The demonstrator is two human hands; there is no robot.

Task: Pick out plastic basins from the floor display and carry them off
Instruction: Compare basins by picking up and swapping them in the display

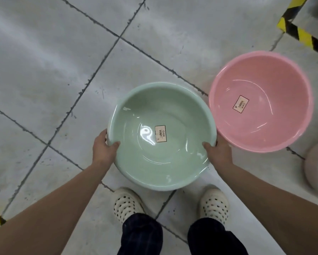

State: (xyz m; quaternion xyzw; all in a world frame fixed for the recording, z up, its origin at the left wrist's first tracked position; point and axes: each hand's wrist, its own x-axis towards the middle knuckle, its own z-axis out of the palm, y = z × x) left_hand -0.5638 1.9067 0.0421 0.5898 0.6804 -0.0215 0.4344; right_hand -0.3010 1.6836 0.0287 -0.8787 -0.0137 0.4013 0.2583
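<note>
One glossy pale-green basin (173,111), labelled

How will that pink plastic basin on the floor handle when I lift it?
The round pink plastic basin looks empty, so probably light. Its glossy walls may be slippery; grip the rolled rim. Thin plastic might flex under a one-sided lift.

A small rectangular sticker (160,133) reading "CHN SERIES" is seen on the inside bottom of the green basin (173,168); a like sticker (240,104), also printed "CHN SERIES", is seen inside the pink basin (276,129). The finer print beneath cannot be read
</note>
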